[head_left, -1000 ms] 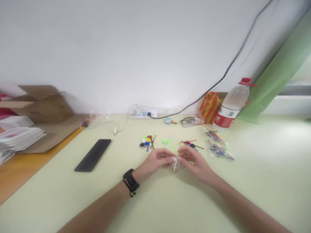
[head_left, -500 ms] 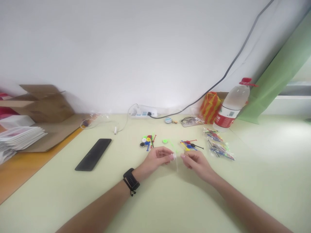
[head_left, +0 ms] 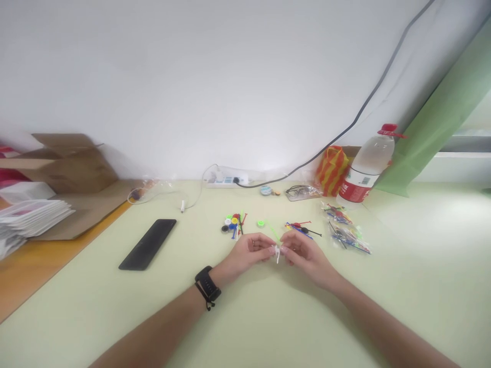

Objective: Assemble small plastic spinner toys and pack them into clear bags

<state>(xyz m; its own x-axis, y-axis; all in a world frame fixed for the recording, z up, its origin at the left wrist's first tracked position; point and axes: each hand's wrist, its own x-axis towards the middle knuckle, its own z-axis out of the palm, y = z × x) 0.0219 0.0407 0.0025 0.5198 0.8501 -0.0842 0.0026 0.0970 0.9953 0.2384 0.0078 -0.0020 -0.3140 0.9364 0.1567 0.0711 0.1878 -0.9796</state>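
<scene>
A small white plastic piece sits between my fingertips, its thin end hanging down. My left hand pinches it from the left, thumb against fingers. My right hand meets it from the right, also in a pinch on it. Just beyond lie a green stick and a round green piece. To the left is a small pile of coloured discs and sticks. Another pile of coloured sticks lies behind my right hand, partly hidden by it.
A black phone lies at left. Bagged coloured pieces are at right, before a large water bottle and a striped bag. A power strip runs along the wall; a cardboard box stands far left.
My right hand has moved left and closed in on the white piece, so both hands' fingertips now meet there. My left hand has stayed nearly still.
</scene>
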